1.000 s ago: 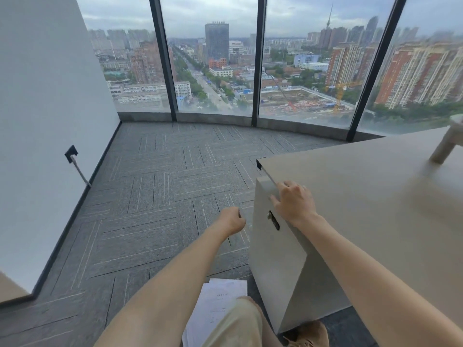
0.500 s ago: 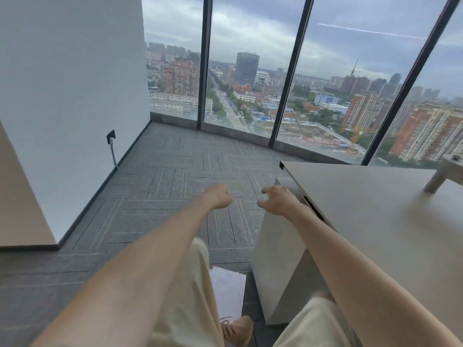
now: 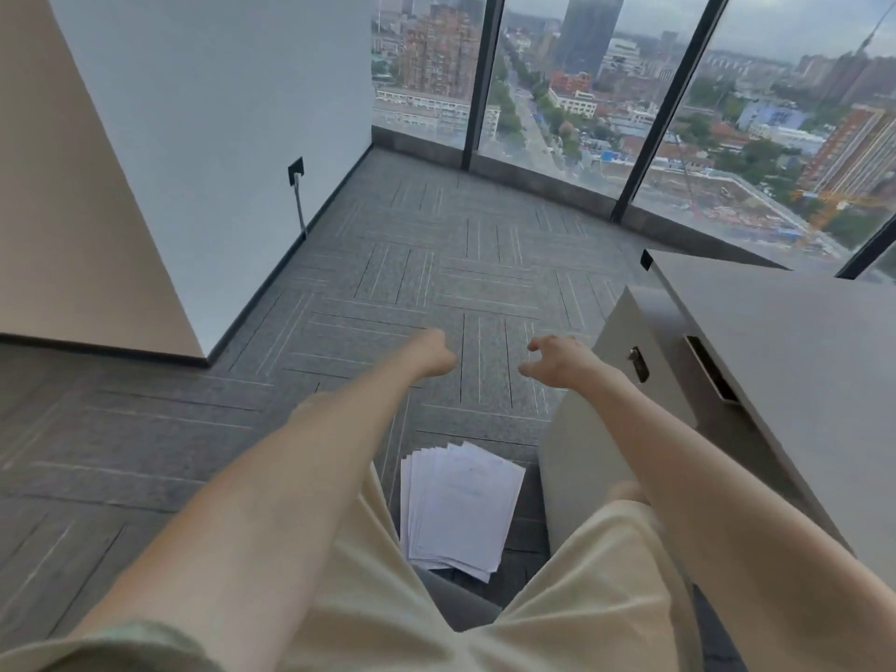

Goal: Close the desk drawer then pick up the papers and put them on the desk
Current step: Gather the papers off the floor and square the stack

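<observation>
A fanned stack of white papers lies on the grey carpet between my knees, beside the desk's drawer unit. The unit's front, with a small dark lock, sits flush under the grey desk top. My left hand hangs over the carpet with its fingers curled and nothing in it. My right hand hovers just left of the drawer unit, fingers apart and bent, holding nothing. Both hands are well above the papers.
A white wall with a socket and cable runs along the left. A beige panel stands at the near left. Floor-to-ceiling windows close the far side. Carpet stretches ahead of my hands.
My right hand has come off the drawer front and now floats left of it. The view has tipped down and swung left, so the whole paper stack shows between my legs.
</observation>
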Demonstrator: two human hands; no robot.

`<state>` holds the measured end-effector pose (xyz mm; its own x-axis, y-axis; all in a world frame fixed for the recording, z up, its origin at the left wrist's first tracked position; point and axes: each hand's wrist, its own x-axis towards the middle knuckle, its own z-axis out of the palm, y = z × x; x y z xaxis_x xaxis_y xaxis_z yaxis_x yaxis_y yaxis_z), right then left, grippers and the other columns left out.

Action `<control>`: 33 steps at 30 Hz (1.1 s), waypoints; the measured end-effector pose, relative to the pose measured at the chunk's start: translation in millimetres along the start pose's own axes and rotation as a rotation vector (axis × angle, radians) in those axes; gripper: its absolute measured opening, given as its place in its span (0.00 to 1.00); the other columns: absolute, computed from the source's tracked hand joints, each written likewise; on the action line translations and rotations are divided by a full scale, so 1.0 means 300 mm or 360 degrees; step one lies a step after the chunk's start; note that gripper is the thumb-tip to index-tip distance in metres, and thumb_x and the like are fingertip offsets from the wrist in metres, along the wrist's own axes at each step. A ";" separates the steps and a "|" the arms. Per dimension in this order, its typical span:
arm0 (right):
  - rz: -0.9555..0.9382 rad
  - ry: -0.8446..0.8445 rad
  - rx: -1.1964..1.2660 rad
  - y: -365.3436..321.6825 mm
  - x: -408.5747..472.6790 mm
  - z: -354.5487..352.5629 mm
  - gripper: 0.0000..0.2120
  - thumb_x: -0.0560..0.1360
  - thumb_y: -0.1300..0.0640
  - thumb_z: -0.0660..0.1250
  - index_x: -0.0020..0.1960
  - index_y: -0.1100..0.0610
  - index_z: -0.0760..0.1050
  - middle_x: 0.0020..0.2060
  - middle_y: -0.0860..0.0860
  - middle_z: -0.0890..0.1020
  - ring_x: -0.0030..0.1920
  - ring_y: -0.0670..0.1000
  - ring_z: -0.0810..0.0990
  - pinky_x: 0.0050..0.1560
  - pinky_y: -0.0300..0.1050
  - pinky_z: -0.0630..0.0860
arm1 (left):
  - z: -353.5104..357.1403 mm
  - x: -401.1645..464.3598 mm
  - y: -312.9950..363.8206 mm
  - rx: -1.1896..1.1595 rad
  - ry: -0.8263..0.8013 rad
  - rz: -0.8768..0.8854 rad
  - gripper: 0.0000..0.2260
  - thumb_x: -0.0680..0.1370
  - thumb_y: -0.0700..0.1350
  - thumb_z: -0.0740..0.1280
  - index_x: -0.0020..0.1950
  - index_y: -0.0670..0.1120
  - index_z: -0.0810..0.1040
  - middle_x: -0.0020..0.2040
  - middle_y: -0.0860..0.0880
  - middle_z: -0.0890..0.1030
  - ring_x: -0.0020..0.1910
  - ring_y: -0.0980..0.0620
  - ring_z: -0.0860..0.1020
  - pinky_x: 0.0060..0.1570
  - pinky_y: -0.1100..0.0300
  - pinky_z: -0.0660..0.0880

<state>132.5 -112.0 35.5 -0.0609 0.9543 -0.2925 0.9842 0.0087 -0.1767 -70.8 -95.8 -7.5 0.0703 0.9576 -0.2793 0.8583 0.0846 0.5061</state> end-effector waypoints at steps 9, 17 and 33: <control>0.0067 -0.0328 0.0209 0.142 0.478 0.292 0.23 0.79 0.52 0.61 0.69 0.63 0.71 0.66 0.60 0.76 0.65 0.60 0.75 0.63 0.53 0.73 | 0.276 0.385 -0.120 -0.0120 -0.0259 -0.0261 0.07 0.76 0.42 0.60 0.53 0.42 0.72 0.47 0.45 0.74 0.40 0.50 0.70 0.34 0.58 0.65; 0.0191 -0.0648 0.0290 0.294 0.844 0.748 0.20 0.77 0.54 0.60 0.65 0.63 0.73 0.62 0.61 0.78 0.59 0.62 0.76 0.56 0.53 0.74 | 0.625 0.681 -0.333 -0.0291 -0.0467 -0.0631 0.13 0.77 0.42 0.60 0.60 0.40 0.71 0.56 0.43 0.74 0.45 0.48 0.69 0.32 0.61 0.63; 0.0732 -0.0980 0.0628 0.543 1.065 1.589 0.21 0.78 0.51 0.60 0.68 0.59 0.70 0.65 0.61 0.75 0.61 0.62 0.76 0.50 0.49 0.74 | 1.287 0.950 -0.768 -0.0360 -0.0728 -0.1171 0.18 0.76 0.42 0.60 0.66 0.42 0.67 0.61 0.41 0.75 0.59 0.42 0.76 0.53 0.53 0.74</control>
<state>194.1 52.0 -534.8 0.1378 0.5049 -0.8521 0.8105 -0.5520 -0.1960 -52.2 51.4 -518.9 -0.2208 0.4405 -0.8702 0.6488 0.7325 0.2062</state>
